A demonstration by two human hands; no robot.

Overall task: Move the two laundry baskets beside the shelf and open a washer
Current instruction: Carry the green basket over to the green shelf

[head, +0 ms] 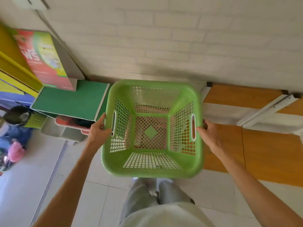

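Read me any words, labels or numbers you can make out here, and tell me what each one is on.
"WS": big white letters, the end of a cut-off word, on the red and green box at upper left.
Smaller print on that box: too blurred to read.
Green basket, held by the left hand and right hand: no text.
Green box and yellow boxes: no readable text.

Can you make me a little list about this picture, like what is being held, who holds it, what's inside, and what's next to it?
held thing: green laundry basket
held by: left hand and right hand, one on each side handle
inside: nothing, the lattice bottom shows through
on its left: green box, with a red and green box behind it
on its right: orange panel
behind: white brick wall
below: pale tiled floor
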